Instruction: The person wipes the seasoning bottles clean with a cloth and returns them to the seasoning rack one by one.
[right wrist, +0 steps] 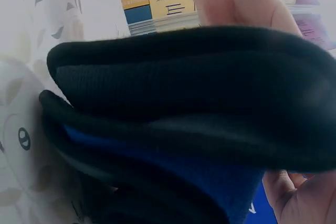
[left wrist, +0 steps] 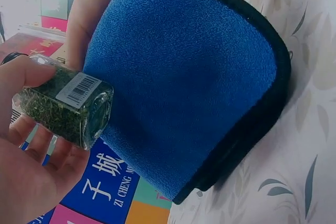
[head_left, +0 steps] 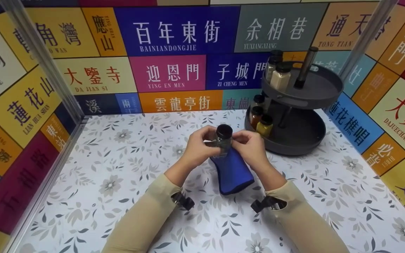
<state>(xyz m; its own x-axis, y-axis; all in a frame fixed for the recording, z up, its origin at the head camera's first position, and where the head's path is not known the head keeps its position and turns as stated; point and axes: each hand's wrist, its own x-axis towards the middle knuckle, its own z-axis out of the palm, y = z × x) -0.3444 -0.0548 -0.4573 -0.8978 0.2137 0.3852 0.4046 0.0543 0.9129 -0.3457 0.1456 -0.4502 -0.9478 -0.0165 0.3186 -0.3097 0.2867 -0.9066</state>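
Observation:
In the head view my left hand (head_left: 200, 146) grips a clear glass spice jar (head_left: 224, 143) with a black lid, thumb on one side and fingers on the other. Dried green herbs fill the jar (left wrist: 65, 100), and a white barcode label shows on it in the left wrist view. My right hand (head_left: 253, 146) holds a folded blue cloth (head_left: 234, 172) with black edging by its upper part, right beside the jar. The cloth hangs down over the table. Its folds (right wrist: 184, 87) hide much of the right fingers in the right wrist view.
A dark two-tier round rack (head_left: 294, 140) stands at the back right. Several black-lidded jars are on it, among them a yellow one (head_left: 264, 125) below and a pale one (head_left: 280, 78) above. Sign-patterned walls (head_left: 174, 31) surround the floral tabletop (head_left: 118, 158).

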